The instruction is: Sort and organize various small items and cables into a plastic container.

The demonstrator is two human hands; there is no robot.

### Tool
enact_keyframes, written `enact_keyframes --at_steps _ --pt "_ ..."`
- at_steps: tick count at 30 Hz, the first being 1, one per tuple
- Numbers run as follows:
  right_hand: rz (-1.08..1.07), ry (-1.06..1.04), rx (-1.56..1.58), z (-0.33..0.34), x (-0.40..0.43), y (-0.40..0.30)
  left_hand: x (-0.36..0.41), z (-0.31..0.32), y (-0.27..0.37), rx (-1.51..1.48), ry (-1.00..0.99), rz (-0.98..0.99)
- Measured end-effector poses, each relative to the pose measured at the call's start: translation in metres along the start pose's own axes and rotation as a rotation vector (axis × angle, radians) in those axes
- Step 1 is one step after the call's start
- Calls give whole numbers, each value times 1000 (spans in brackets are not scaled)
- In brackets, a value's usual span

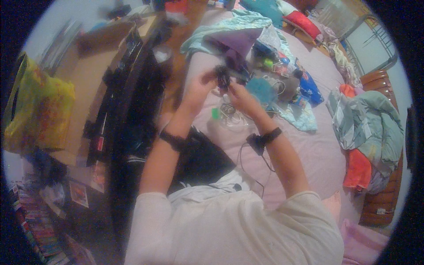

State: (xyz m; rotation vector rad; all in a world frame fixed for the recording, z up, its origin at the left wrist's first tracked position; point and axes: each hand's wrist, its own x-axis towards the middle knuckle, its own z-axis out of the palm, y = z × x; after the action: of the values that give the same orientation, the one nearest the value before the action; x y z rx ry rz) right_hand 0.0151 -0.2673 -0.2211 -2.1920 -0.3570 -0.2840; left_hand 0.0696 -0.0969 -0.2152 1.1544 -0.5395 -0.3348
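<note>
Both of my hands meet over the bed, closed around a small bundle of black cable (222, 77). My left hand (201, 86) grips it from the left, its fingers blurred. On the other side my right hand (239, 95) pinches the bundle's lower right. Just below them, a heap of white cables (229, 112) lies on the pink bed sheet (291, 159), partly in what looks like a clear container. A small green piece (215, 113) sits at the heap's left. Close to my right hand is a round teal item (261, 90) whose kind I cannot tell.
Further along the bed are a blue patterned bag (308, 82), a purple cloth (237, 41) and light-blue bedding (198, 33). A grey-green quilt (377, 122) is heaped at the right. Dark furniture and a yellow bag (49, 109) stand left. A thin cable trails from the device on my right wrist (256, 144).
</note>
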Motion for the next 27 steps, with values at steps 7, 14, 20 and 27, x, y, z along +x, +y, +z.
enact_keyframes --at_steps 7,14,20,27 --pt "71 -252 -80 6 -9 -8 2 1 -8 32 169 9" --pt "42 -235 -117 -5 -14 -32 11 1 -20 -135 328 -21" --pt "-69 -168 -462 -29 -17 -49 11 -11 -25 149 404 25" --pt "23 -73 -518 -45 -5 -40 8 -16 -29 361 328 24"
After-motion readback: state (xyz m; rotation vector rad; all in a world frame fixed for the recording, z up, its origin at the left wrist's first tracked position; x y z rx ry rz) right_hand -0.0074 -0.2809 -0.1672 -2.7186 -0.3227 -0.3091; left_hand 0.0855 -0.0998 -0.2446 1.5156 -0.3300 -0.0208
